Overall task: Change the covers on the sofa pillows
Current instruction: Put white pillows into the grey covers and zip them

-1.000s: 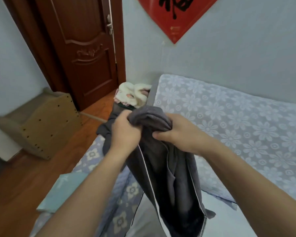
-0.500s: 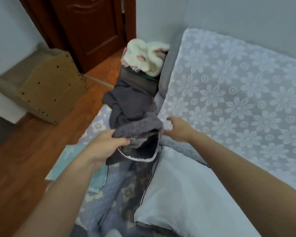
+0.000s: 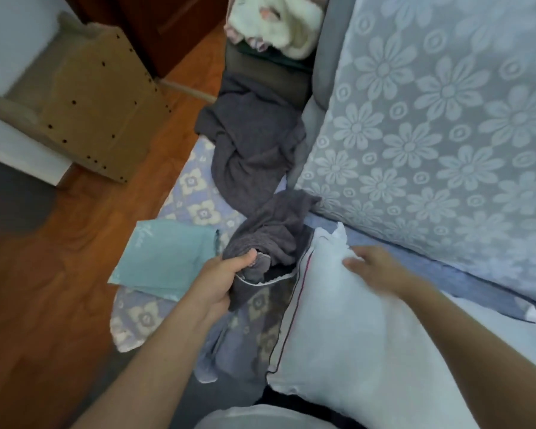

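Head view of a sofa seat. The left hand [image 3: 220,274] is gripping a bunched grey pillow cover [image 3: 270,239], its fingers curled round the fabric near the piped opening; the cover is trailing away toward a second heap of grey cloth [image 3: 248,144] lying farther along the seat. The right hand [image 3: 375,267] is resting with relaxed, spread fingers on the far end of a bare white pillow [image 3: 353,329], which is lying on the seat just right of the cover. A folded teal cloth [image 3: 164,258] is lying left of the left hand, on the patterned seat spread [image 3: 195,181]. The floral backrest cover [image 3: 430,119] is filling the right side. A cream fleece bundle [image 3: 276,17] is sitting at the far end.
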Motion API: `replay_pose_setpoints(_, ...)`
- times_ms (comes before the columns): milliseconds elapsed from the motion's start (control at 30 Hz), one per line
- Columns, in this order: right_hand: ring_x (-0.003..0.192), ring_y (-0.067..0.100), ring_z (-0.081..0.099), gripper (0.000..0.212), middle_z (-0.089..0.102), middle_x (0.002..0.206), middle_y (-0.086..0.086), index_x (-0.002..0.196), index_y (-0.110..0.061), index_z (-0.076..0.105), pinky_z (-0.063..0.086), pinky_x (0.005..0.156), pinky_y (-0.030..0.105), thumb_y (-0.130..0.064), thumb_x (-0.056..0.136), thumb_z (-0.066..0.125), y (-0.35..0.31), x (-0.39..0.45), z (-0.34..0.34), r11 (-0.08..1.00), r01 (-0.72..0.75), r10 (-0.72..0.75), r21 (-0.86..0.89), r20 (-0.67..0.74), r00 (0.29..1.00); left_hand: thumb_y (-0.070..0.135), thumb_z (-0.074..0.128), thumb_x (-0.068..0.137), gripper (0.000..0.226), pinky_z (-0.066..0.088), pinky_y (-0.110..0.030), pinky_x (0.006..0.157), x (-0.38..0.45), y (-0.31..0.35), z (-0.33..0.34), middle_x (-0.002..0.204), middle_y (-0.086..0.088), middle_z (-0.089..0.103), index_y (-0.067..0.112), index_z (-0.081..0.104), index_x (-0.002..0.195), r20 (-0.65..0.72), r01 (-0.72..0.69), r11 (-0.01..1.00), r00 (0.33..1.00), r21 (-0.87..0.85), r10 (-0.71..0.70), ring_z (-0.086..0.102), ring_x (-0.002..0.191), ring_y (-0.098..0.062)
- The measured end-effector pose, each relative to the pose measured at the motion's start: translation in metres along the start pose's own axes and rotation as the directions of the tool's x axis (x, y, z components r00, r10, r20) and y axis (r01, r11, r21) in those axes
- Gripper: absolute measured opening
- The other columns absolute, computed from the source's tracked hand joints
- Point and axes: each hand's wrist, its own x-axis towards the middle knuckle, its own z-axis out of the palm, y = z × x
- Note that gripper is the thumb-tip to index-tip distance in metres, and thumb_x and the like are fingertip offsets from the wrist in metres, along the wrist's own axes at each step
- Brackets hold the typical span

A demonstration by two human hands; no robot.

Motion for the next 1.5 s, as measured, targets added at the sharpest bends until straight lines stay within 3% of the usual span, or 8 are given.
replay_pose_setpoints(167, 0.070, 0.003, 0.051, 0.035, 0.052, 0.072, -0.013, 0.071, -0.014, 0.051, 0.037, 0.067, 0.018, -0.029, 0.102, 0.052, -0.024, -0.133, -0.018, 0.972, 0.185, -0.164, 0.147, -0.140, 0.976, 0.015, 0.076, 0.087, 0.020, 0.054, -0.048, 0.094, -0.017, 0.006, 0.039, 0.101, -0.018, 0.076, 0.003, 0.077, 0.103, 0.139, -0.116, 0.976, 0.986, 0.186, 0.091, 0.072, 0.099, -0.038)
replay_pose_setpoints(300, 0.064, 0.001, 0.047, 0.034, 0.051, 0.068, -0.017, 0.073, -0.014, 0.049, 0.035, 0.062, 0.020, -0.028, 0.105, 0.048, -0.024, -0.186, -0.026, 0.935, 0.113, 0.010, 0.335, -0.346, 0.938, 0.010, 0.074, 0.088, 0.011, 0.055, -0.040, 0.083, -0.044, 0.003, 0.077, 0.095, -0.016, 0.077, 0.005, 0.079, 0.097, 0.296, -0.242, 0.911, 0.944, 0.333, 0.143, 0.074, 0.091, -0.033)
replay_pose_setpoints(567, 0.074, 0.014, 0.051, 0.034, 0.062, 0.074, -0.002, 0.075, -0.007, 0.060, 0.039, 0.068, 0.027, -0.022, 0.104, 0.049, 0.011, -0.261, -0.123, 0.952, 0.098, 0.105, 0.291, -0.609, 0.786, -0.004, 0.071, 0.086, 0.019, 0.054, -0.044, 0.087, -0.083, -0.009, 0.108, 0.099, -0.020, 0.076, -0.001, 0.074, 0.105, 0.226, -0.340, 0.924, 0.927, 0.174, 0.298, 0.071, 0.089, -0.033)
replay_pose_setpoints(733, 0.072, 0.010, 0.056, 0.034, 0.070, 0.076, -0.004, 0.079, -0.016, 0.067, 0.045, 0.075, 0.038, -0.029, 0.104, 0.048, 0.011, -0.277, -0.208, 0.990, 0.081, -0.005, 0.118, -0.539, 0.842, -0.010, 0.069, 0.084, 0.016, 0.052, -0.042, 0.080, -0.104, -0.015, 0.112, 0.084, -0.017, 0.075, -0.002, 0.074, 0.097, 0.221, -0.376, 0.913, 0.915, 0.157, 0.338, 0.068, 0.078, -0.030)
replay_pose_setpoints(867, 0.064, 0.001, 0.042, 0.031, 0.058, 0.076, -0.002, 0.078, -0.011, 0.058, 0.038, 0.071, 0.022, -0.023, 0.105, 0.049, -0.027, -0.239, -0.147, 0.978, 0.208, -0.204, -0.026, -0.347, 0.916, -0.014, 0.068, 0.083, 0.022, 0.055, -0.030, 0.064, -0.120, -0.021, 0.122, 0.075, -0.008, 0.075, 0.006, 0.075, 0.083, 0.225, -0.430, 0.884, 0.894, 0.186, 0.388, 0.069, 0.065, -0.020)
replay_pose_setpoints(1100, 0.056, 0.002, 0.033, 0.039, 0.038, 0.065, -0.013, 0.069, -0.020, 0.036, 0.028, 0.059, 0.026, -0.028, 0.105, 0.046, -0.032, -0.217, -0.086, 0.946, 0.285, -0.239, 0.152, -0.267, 0.934, -0.004, 0.074, 0.085, 0.012, 0.053, -0.022, 0.061, -0.135, -0.046, 0.123, 0.078, -0.003, 0.076, 0.007, 0.075, 0.087, 0.281, -0.541, 0.785, 0.837, 0.301, 0.469, 0.067, 0.070, -0.011)
replay_pose_setpoints(1400, 0.074, 0.002, 0.053, 0.040, 0.059, 0.083, -0.015, 0.089, -0.014, 0.063, 0.040, 0.068, 0.021, -0.049, 0.102, 0.046, -0.034, -0.230, -0.075, 0.926, 0.301, -0.253, 0.230, -0.218, 0.943, -0.004, 0.075, 0.084, 0.016, 0.055, -0.018, 0.066, -0.148, -0.049, 0.136, 0.079, 0.001, 0.076, 0.012, 0.075, 0.086, 0.306, -0.587, 0.765, 0.803, 0.265, 0.511, 0.068, 0.072, -0.006)
replay_pose_setpoints(1500, 0.057, 0.002, 0.045, 0.039, 0.049, 0.061, -0.014, 0.067, -0.021, 0.055, 0.034, 0.056, 0.020, -0.047, 0.095, 0.058, -0.039, -0.230, -0.067, 0.938, 0.346, -0.329, 0.031, -0.243, 0.913, -0.003, 0.076, 0.084, 0.016, 0.056, -0.021, 0.066, -0.149, -0.048, 0.133, 0.080, 0.000, 0.077, 0.013, 0.075, 0.084, 0.291, -0.582, 0.766, 0.809, 0.271, 0.511, 0.069, 0.073, -0.007)
